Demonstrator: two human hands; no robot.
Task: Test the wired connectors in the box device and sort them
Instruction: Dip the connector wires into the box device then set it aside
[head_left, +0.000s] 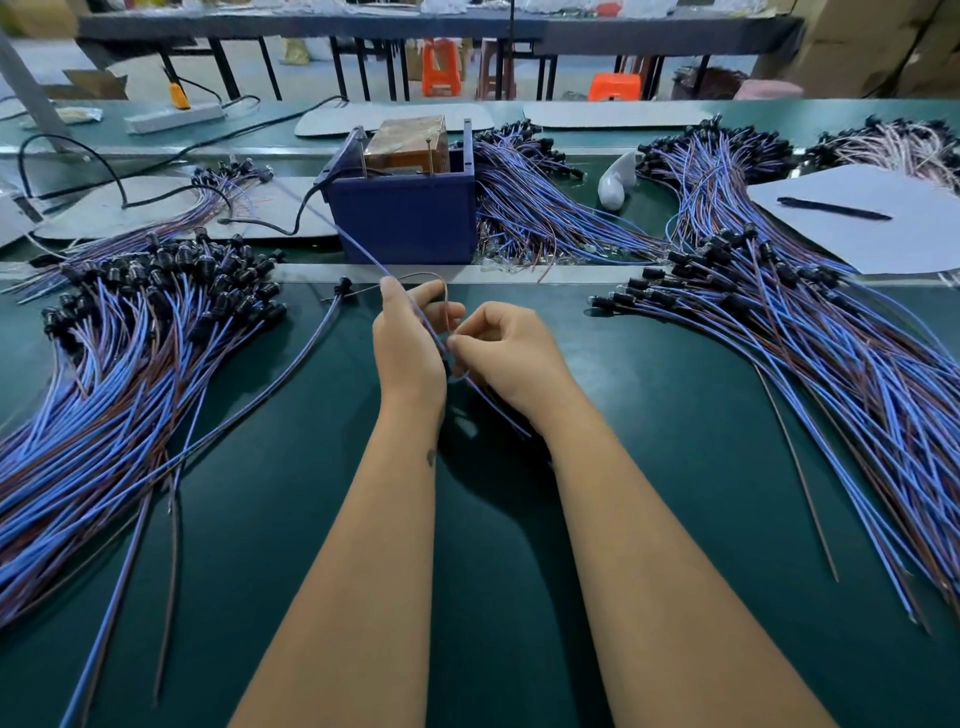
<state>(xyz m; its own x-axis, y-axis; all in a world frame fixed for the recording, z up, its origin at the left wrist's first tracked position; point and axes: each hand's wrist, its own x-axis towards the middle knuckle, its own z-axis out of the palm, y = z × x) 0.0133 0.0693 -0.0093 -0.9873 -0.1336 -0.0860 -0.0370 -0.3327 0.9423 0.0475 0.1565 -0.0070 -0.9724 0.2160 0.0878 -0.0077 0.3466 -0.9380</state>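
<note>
Head view: the left hand (405, 343) and right hand (506, 348) meet at frame centre, both pinching one wired connector's leads (415, 306); a blue wire runs from the fingers up toward the blue box device (405, 223) at upper centre, and a brown one loops above the knuckles. Whether its far end sits in the box I cannot tell. Large heaps lie on the green table (649, 467): the left pile (130, 353) fills centre left, the right pile (831, 338) centre right, and another bundle (535, 208) is just right of the box. Which heap is tested is not shown; judging by their size, the job looks mid-run, with many pieces probably left
</note>
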